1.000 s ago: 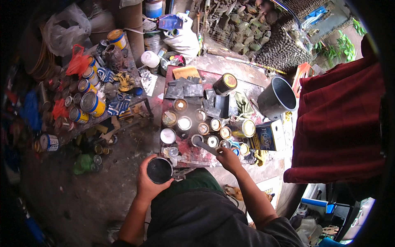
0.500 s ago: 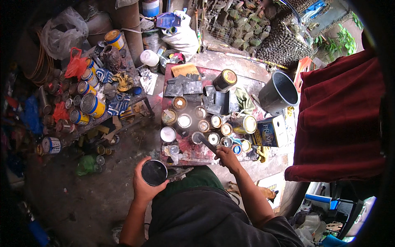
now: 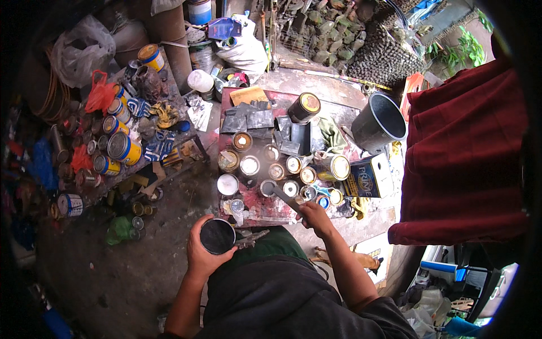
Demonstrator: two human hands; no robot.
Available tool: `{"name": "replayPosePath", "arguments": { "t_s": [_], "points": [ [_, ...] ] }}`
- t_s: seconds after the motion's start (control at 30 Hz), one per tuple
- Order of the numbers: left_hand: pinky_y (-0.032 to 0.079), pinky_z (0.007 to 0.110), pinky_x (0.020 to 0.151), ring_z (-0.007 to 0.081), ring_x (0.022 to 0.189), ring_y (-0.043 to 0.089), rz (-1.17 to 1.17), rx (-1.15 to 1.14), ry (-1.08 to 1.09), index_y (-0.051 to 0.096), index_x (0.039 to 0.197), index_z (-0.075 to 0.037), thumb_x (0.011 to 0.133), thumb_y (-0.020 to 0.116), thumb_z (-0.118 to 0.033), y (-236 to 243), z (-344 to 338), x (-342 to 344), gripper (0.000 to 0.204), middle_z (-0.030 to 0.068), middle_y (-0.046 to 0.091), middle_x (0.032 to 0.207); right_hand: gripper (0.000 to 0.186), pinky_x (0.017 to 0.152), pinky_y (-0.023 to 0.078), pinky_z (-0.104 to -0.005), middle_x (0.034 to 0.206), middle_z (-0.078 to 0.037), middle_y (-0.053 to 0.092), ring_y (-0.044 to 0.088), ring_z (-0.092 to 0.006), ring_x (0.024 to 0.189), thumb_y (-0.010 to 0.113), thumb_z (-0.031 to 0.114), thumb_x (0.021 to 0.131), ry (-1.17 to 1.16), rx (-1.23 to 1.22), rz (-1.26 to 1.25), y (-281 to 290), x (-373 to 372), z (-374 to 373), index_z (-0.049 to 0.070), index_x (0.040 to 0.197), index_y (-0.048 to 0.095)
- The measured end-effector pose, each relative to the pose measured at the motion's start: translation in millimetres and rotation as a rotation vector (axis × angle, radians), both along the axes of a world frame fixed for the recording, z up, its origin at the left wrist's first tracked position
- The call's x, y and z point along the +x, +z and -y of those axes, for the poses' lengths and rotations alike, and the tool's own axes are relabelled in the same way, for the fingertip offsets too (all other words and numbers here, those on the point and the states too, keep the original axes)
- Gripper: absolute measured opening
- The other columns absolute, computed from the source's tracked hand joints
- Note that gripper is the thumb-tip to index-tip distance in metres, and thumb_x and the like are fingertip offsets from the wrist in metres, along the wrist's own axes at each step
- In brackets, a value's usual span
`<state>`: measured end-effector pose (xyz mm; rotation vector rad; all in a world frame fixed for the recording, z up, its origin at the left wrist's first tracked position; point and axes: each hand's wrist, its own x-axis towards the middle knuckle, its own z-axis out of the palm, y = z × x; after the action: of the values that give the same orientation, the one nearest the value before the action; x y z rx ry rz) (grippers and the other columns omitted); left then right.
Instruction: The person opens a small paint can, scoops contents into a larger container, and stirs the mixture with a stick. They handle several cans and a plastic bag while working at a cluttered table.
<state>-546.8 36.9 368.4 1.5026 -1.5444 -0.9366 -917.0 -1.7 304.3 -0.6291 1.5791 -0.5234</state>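
- Clearly crowded, the table at centre carries open tins close around the small tin under the flat tool; a rectangular can and dark bucket stand toward its right side.
- At right, a hanging dark-red cloth blocks the view behind it; yellow-and-blue cans crowd the left.
- Below centre, the left hand is clamped around a dark tub, its underside hidden.
- Right of it, the right hand is closed on the flat tool, which slants up-left to the small tin; whether its tip touches the contents, I cannot tell.
- A tan animal at lower right is partly hidden by the forearm.
- The tub is round and pale-rimmed, the tool grey and straight-edged, the cloth softly folded.
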Motion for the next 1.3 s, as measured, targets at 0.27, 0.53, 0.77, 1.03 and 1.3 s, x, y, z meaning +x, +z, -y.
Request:
{"name": "replayPosePath", "arguments": {
  "t_s": [0.27, 0.53, 0.77, 1.03, 1.3],
  "points": [
    [0.047, 0.043, 0.109, 0.0292, 0.127, 0.058, 0.002, 0.007, -0.026, 0.044, 0.142, -0.004, 0.058, 0.097, -0.011, 6, 4, 2, 0.100, 0.0170, 0.056, 0.139, 0.022, 0.046, 0.041, -0.0264, 0.077, -0.006, 0.070, 0.054, -0.0105, 0.052, 0.054, 0.020, 0.101, 0.097, 0.002, -0.111, -7, -2, -5, 0.002, 0.097, 0.065],
    [0.046, 0.043, 0.110, 0.0297, 0.128, 0.058, 0.010, -0.001, -0.041, 0.044, 0.142, -0.004, 0.057, 0.097, -0.010, 7, 8, 0, 0.100, 0.0172, 0.056, 0.140, 0.021, 0.047, 0.040, -0.0259, 0.078, -0.005, 0.070, 0.053, -0.0101, 0.052, 0.055, 0.022, 0.102, 0.051, 0.027, -0.069, -14, 0, -8, 0.004, 0.098, 0.065],
    [0.046, 0.043, 0.110, 0.0304, 0.128, 0.058, 0.026, -0.004, -0.032, 0.045, 0.142, -0.005, 0.058, 0.097, -0.011, 3, 7, -1, 0.099, 0.0169, 0.056, 0.140, 0.021, 0.055, 0.044, -0.0247, 0.086, -0.004, 0.072, 0.057, -0.0099, 0.059, 0.055, 0.024, 0.105, 0.030, 0.012, 0.073, 5, -20, -22, 0.006, 0.104, 0.065],
    [0.046, 0.044, 0.110, 0.0308, 0.128, 0.058, 0.033, -0.008, -0.057, 0.044, 0.143, -0.005, 0.057, 0.097, -0.012, 1, 9, -3, 0.101, 0.0172, 0.056, 0.141, 0.021, 0.067, 0.050, -0.0265, 0.093, -0.006, 0.073, 0.063, -0.0111, 0.070, 0.055, 0.024, 0.107, 0.005, 0.004, 0.172, -9, -31, -35, 0.006, 0.108, 0.065],
    [0.046, 0.044, 0.110, 0.0302, 0.128, 0.058, 0.035, -0.013, -0.068, 0.044, 0.142, -0.004, 0.057, 0.097, -0.012, 5, 12, -7, 0.101, 0.0170, 0.056, 0.140, 0.024, 0.071, 0.053, -0.0326, 0.095, -0.010, 0.074, 0.066, -0.0180, 0.074, 0.057, 0.025, 0.105, 0.112, -0.123, -0.103, -17, -20, -30, 0.003, 0.107, 0.067]
  ]
}}
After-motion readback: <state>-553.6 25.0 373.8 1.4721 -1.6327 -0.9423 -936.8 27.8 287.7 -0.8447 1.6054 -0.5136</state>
